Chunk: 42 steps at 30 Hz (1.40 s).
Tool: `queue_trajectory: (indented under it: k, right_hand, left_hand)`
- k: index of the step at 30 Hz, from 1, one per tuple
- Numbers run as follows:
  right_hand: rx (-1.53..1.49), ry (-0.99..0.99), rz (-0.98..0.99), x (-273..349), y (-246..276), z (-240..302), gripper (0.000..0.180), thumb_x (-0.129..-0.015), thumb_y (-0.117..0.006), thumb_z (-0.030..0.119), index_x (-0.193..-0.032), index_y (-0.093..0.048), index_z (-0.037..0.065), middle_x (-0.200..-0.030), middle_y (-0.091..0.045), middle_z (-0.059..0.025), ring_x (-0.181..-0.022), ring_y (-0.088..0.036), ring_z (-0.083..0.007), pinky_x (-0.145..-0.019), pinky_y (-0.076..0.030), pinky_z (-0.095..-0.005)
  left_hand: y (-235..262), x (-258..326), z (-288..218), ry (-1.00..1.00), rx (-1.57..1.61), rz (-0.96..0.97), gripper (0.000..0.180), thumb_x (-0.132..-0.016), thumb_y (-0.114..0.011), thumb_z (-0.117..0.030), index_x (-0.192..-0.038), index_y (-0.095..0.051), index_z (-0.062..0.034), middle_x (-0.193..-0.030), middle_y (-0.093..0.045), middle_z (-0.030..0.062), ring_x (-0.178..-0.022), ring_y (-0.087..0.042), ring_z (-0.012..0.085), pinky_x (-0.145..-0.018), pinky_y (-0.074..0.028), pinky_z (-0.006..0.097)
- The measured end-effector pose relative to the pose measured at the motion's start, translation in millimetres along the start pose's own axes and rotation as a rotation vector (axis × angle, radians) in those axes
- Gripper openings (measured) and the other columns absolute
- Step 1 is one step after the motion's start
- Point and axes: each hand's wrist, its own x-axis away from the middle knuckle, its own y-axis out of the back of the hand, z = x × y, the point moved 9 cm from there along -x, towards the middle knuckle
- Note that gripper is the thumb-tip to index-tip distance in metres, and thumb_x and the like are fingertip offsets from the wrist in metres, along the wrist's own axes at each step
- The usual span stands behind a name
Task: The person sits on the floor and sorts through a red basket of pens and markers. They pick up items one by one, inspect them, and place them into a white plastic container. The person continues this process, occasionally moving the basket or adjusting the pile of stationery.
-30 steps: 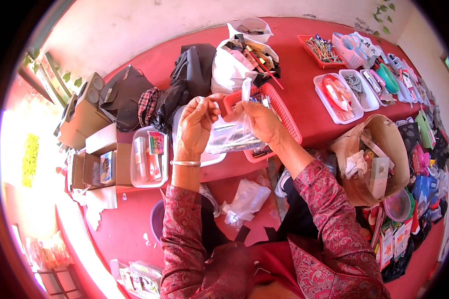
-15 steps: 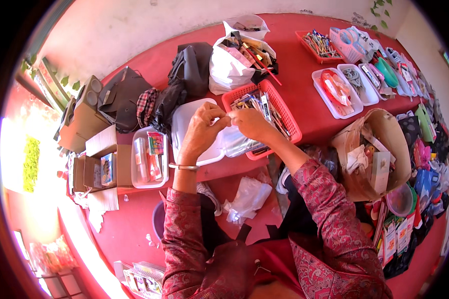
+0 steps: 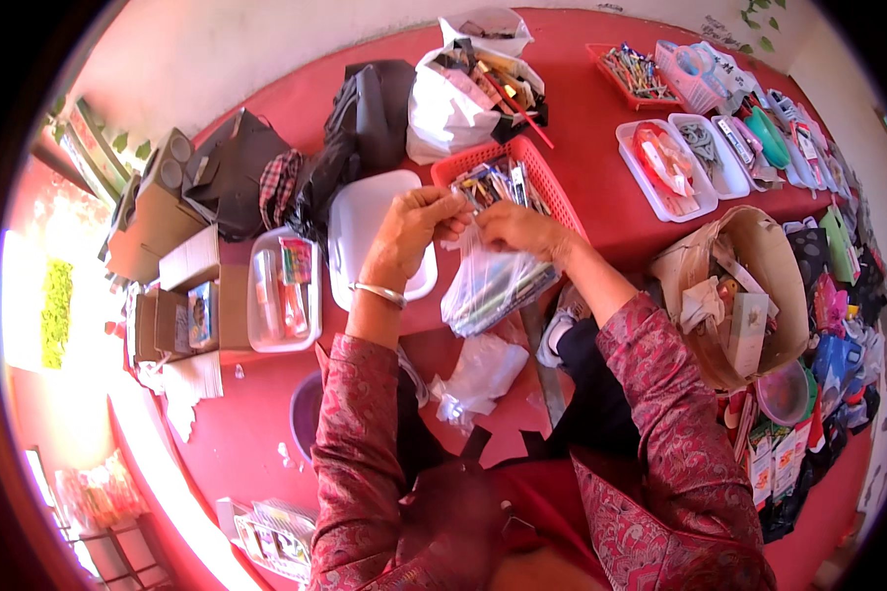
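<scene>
A clear plastic bag (image 3: 495,292) of long, thin items that look like pens hangs under my hands. Its gathered top is pinched by the fingers of my right hand (image 3: 530,232). Close beside it, my left hand (image 3: 416,232) is closed, thumb and fingertips pressed together at the bag's mouth. Whether the left fingers grip the plastic itself or something small on it is hard to see. Just behind the hands stands a red plastic basket (image 3: 559,204) of pens and pencils. An empty white tray (image 3: 360,231) lies left of the bag, partly behind my left hand.
To the left are a lidless container (image 3: 288,337) of packets and an open cardboard box (image 3: 234,315). A large carton (image 3: 786,276) of odds and ends stands right. A white sack (image 3: 453,118) and dark bags (image 3: 384,113) are behind. A crumpled plastic bag (image 3: 483,374) lies below, between my legs.
The bag has swung lower and more of its contents shows below my hands. My fingers, which met at one point, are now slightly apart. The view has shifted a little.
</scene>
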Motion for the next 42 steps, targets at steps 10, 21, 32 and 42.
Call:
queue_trajectory:
  k: [10, 21, 32, 42]
  right_hand:
    - [-0.343, -0.424, 0.064, 5, -7, 18, 0.035, -0.082, -0.056, 0.032, -0.097, -0.061, 0.001, -0.089, -0.059, -0.0011, -0.082, -0.053, -0.0087, -0.074, -0.041, -0.0231]
    - [0.014, -0.138, -0.155, -11, -14, 18, 0.034, -0.089, -0.047, 0.031, -0.091, -0.061, 0.001, -0.073, -0.06, -0.0072, -0.075, -0.058, -0.0206, -0.068, -0.043, -0.0307]
    - [-0.198, -0.453, -0.128, -4, -11, -58, 0.047, -0.087, -0.044, 0.042, -0.08, -0.066, 0.001, -0.057, -0.047, -0.0022, -0.057, -0.045, -0.0106, -0.055, -0.037, -0.0245]
    - [-0.506, -0.514, -0.44, 22, 11, -104, 0.04, -0.085, -0.049, 0.043, -0.098, -0.061, 0.007, -0.085, -0.06, -0.0005, -0.07, -0.051, -0.0081, -0.064, -0.042, -0.0177]
  left_hand:
    - [-4, 9, -13, -0.032, 0.008, -0.006, 0.021, -0.085, -0.057, -0.02, -0.081, -0.063, 0.0002, -0.068, -0.058, 0.0003, -0.057, -0.05, 0.0044, -0.052, -0.04, 0.016]
    - [-3, 17, -36, -0.21, -0.343, -0.074, 0.019, -0.081, -0.057, -0.017, -0.072, -0.061, -0.0005, -0.06, -0.054, 0.0001, -0.053, -0.048, 0.0054, -0.047, -0.036, 0.018]
    - [1, 10, 0, -0.312, -0.962, -0.052, 0.023, -0.077, -0.06, -0.018, -0.093, -0.064, -0.002, -0.073, -0.061, 0.0188, -0.064, -0.059, 0.0283, -0.062, -0.046, 0.035]
    - [48, -10, 44, -0.283, -1.208, -0.378, 0.024, -0.076, -0.055, -0.013, -0.094, -0.063, 0.0005, -0.073, -0.062, 0.0186, -0.066, -0.062, 0.0281, -0.059, -0.048, 0.035]
